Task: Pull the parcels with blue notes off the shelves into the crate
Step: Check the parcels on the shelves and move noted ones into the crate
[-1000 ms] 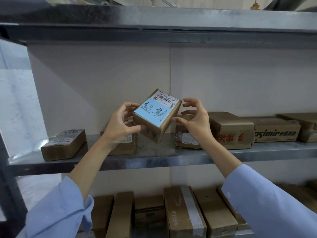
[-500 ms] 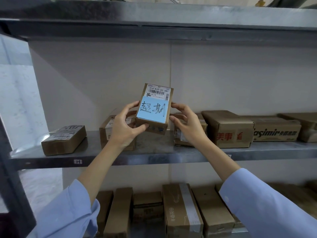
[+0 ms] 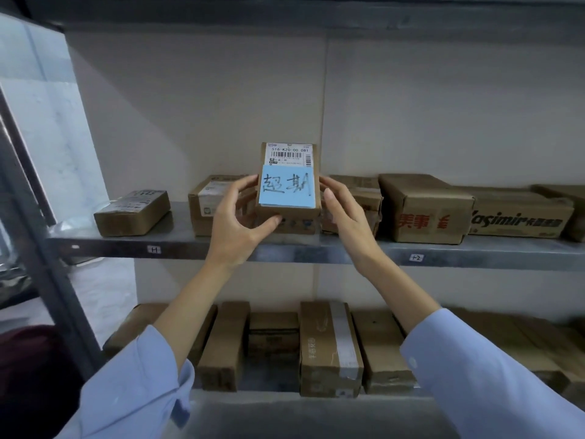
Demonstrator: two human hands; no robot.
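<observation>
Parcel (image 3: 289,213) upright between both hands, in front of middle shelf (image 3: 126,245), blue note (image 3: 288,188) facing camera, white barcode label (image 3: 289,155) just above note. Left hand (image 3: 235,221) grips parcel's left side: fingers curled on left edge, thumb tucked under lower corner. Right hand (image 3: 346,213) holds right side, fingers curved along edge. Cannot tell whether parcel's base touches shelf. Brown boxes (image 3: 424,207) sit on shelf either side, behind hands; 1 more row of cartons (image 3: 329,350) on shelf below
</observation>
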